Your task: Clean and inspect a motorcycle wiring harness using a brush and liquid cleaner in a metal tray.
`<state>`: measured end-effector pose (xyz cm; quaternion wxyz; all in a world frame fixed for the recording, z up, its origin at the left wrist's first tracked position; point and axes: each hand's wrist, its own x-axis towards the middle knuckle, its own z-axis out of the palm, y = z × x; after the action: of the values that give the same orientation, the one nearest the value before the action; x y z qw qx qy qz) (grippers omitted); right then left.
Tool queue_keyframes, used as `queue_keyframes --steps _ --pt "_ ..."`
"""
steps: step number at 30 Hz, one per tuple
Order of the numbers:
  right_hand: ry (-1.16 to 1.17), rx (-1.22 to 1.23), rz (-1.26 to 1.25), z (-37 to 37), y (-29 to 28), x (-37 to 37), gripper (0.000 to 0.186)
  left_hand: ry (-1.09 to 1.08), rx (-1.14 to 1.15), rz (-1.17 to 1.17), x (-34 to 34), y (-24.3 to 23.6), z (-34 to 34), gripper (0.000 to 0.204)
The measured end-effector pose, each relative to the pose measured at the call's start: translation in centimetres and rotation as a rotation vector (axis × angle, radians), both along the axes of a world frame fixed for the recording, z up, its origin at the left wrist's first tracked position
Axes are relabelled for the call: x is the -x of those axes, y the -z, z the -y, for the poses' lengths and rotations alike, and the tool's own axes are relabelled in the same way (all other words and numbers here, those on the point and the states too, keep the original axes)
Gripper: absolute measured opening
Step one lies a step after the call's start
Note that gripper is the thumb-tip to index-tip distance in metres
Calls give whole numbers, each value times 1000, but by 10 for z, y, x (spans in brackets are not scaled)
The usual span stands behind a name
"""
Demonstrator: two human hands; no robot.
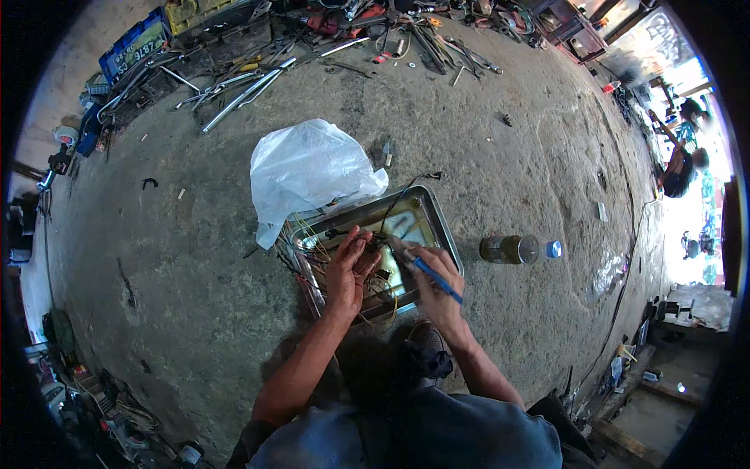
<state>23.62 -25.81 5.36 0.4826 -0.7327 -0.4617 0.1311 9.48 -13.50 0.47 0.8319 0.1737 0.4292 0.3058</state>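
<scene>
My left hand (pixel 348 273) is palm up with curled fingers, supporting a dark bundle of wiring (pixel 376 244) over a shallow metal tray (pixel 447 234). My right hand (pixel 440 301) grips a slim tool with a blue handle (pixel 437 280). Its working end meets the wiring near the left fingertips, too blurred to tell its kind. Thin yellow wires (pixel 311 241) trail over the tray's left side, and one black lead runs past the far rim. Shiny liquid or residue coats part of the tray's bottom. A crumpled white plastic bag (pixel 312 164) lies against the tray's far left corner.
Right of the tray lies a clear bottle of dark liquid (pixel 504 249), with a blue-and-white cap (pixel 554 249). Wrenches and long metal bars (pixel 248 95) are strewn along the far side of the concrete floor (pixel 531 172). Another person (pixel 680 168) is at the far right.
</scene>
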Motion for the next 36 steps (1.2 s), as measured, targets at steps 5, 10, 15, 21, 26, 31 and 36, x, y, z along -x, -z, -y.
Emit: queue_keyframes --steps 5,10,15,21,26,31,36 --pt "-180 7 158 -4 5 0 30 -20 -45 59 -9 -3 1 47" --pt "45 26 -44 -2 -1 -2 25 -23 -40 41 -2 -1 -2 48" --pt "-123 48 139 -9 7 4 30 -23 -63 14 -6 -3 -2 47" --pt "-22 17 62 -4 3 -2 28 -30 -43 8 -2 1 -2 45" --pt "-88 12 95 -4 19 2 30 -8 -46 24 -7 -3 2 45" --pt "-6 -11 -37 -3 1 2 26 -22 -69 6 -2 0 -2 50" --pt "-110 -43 98 -8 7 6 27 -18 -111 52 -10 2 2 43"
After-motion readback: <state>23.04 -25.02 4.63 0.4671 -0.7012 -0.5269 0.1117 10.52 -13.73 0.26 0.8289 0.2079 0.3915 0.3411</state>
